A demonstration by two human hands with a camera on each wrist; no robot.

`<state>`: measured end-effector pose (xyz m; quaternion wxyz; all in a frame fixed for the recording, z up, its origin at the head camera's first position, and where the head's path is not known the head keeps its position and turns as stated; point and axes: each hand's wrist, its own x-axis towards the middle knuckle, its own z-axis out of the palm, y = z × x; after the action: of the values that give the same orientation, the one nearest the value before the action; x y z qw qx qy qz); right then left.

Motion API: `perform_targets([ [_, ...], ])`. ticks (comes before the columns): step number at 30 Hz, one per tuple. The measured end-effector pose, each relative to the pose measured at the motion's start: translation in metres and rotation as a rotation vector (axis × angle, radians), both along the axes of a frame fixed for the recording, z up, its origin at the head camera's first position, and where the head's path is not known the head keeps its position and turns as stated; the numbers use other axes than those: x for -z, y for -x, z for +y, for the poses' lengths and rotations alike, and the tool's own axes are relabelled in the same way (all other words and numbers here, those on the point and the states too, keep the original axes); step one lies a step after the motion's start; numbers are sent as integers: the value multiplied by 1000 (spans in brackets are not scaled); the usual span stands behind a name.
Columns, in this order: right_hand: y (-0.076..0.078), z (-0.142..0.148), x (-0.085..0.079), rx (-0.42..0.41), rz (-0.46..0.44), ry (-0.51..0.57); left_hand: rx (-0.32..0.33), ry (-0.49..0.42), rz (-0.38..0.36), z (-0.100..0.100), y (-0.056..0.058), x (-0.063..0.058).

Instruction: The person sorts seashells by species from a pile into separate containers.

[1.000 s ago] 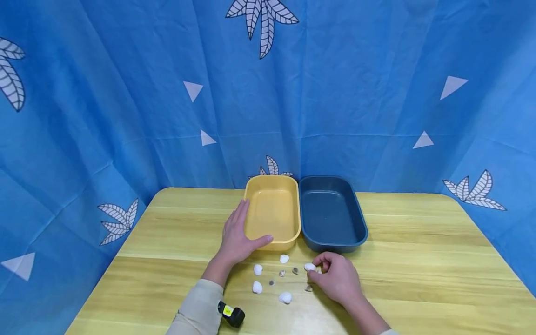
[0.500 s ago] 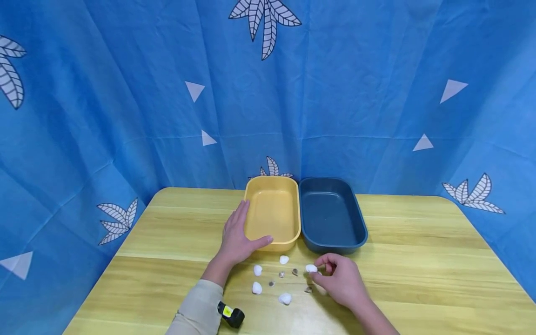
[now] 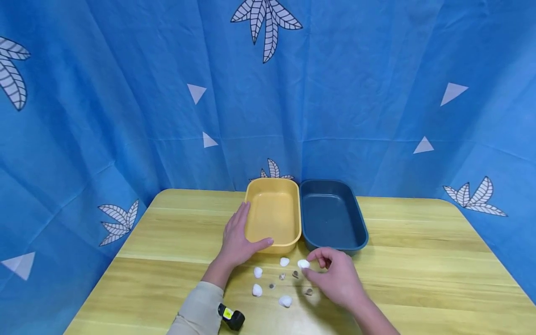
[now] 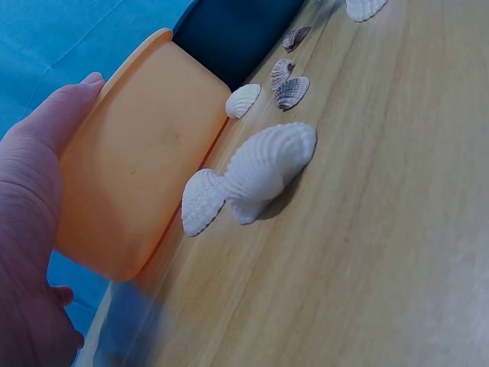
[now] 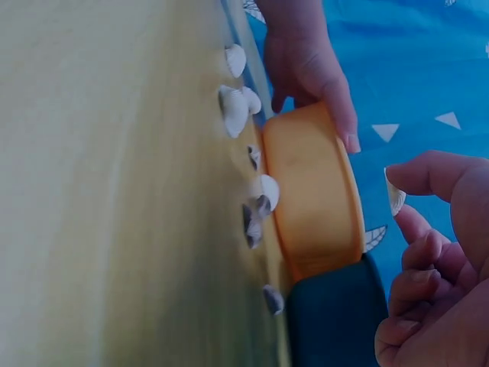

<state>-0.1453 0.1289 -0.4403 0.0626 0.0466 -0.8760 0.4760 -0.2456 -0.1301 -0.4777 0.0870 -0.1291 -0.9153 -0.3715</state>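
A white seashell [image 3: 303, 264] is pinched between the thumb and forefinger of my right hand [image 3: 337, 277], raised above the table near the blue bin. In the right wrist view the held shell [image 5: 395, 193] shows edge-on at the fingertips. My left hand [image 3: 238, 239] rests on the yellow bin [image 3: 274, 246], fingers straight along its left side and thumb over the near rim. Several white seashells, one of them ribbed [image 4: 267, 164], lie on the table in front of that bin. Among them are small brown shells [image 3: 295, 274].
A dark blue bin [image 3: 335, 218] stands against the yellow bin's right side. The wooden table [image 3: 418, 260] extends to both sides, with a blue curtain [image 3: 356, 93] behind it. A black device [image 3: 232, 318] with a yellow label sits at my left wrist.
My right hand has lifted the white shell and moved it left, away from the small brown shell below it. The left hand has stayed on the yellow bin.
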Motion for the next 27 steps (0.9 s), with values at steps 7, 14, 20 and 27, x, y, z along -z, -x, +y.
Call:
perform_targets([
  [7,6,-3,-8,-23,52,11,-7,-1,-11,0,-1,-1],
  [14,15,-7,-18,-26,103,18,-15,-11,-26,0,-1,1],
  [20,27,-11,-26,-5,100,31,-26,-5,-36,1,-1,1],
  [27,46,-17,-27,48,84,34,-31,-19,-37,1,0,1],
])
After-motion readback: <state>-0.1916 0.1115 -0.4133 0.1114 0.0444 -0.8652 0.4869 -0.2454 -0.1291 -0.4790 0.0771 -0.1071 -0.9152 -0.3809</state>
